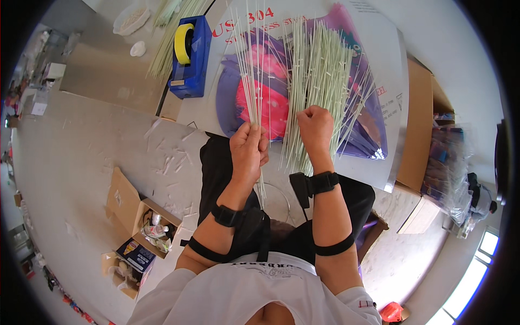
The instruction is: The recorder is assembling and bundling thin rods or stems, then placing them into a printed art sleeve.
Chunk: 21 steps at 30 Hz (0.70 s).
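Note:
My left hand point(249, 147) is closed around a small bunch of thin, pale rods point(251, 89), which fan out upward past the fingers. Their lower ends stick out below the hand. To its right, my right hand point(316, 129) is closed with the fingertips pinched, over the left side of a much larger bundle of pale green rods point(323, 65). Whatever is between those fingertips is too small to make out. Small white pieces show on many of the rods. Under both bunches lies a purple and pink printed plastic sheet or bag point(227, 100).
A blue tape dispenser point(199, 67) with a yellow roll stands left of the rods. More rods point(169, 49) lie beyond it, near a white tray point(131, 19). Right of the table is a cardboard box point(414, 124); another open box point(157, 219) sits on the scrap-strewn floor.

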### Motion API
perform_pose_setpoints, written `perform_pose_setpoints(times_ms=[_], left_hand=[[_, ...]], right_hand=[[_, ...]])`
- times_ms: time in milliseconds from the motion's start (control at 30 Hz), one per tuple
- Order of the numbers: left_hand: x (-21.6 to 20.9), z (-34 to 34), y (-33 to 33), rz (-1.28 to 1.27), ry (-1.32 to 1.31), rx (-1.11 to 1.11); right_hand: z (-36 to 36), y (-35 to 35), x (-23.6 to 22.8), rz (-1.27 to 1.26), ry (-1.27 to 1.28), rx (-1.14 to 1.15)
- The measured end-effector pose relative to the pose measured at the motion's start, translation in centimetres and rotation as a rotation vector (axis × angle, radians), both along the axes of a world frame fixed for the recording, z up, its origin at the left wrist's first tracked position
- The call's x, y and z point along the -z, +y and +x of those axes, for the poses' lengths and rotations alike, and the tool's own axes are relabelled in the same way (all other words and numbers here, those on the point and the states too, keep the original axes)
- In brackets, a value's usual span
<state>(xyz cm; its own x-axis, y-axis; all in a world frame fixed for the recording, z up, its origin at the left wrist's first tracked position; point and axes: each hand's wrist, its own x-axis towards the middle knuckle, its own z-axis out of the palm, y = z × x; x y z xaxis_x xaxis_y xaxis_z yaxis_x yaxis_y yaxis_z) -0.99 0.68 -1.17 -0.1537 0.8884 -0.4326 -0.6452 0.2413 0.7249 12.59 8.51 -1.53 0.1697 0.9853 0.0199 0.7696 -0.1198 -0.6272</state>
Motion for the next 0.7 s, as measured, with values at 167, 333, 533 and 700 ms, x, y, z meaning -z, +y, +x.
perform_pose_setpoints(times_ms=[167, 333, 533, 700], left_hand=[[-0.3, 0.2, 0.2, -0.002, 0.010, -0.014], [-0.1, 0.0, 0.2, -0.005, 0.000, 0.004], [-0.3, -0.1, 0.3, -0.014, 0.013, 0.005], [0.2, 0.0, 0.2, 0.012, -0.007, 0.004]], right_hand=[[-2.2, 0.0, 0.0, -0.055, 0.031, -0.095], [-3.8, 0.7, 0.7, -0.110, -0.138, -0.124], [-1.0, -0.2, 0.1, 0.069, -0.086, -0.082], [0.9, -0.7, 0.3, 0.049, 0.015, -0.004]])
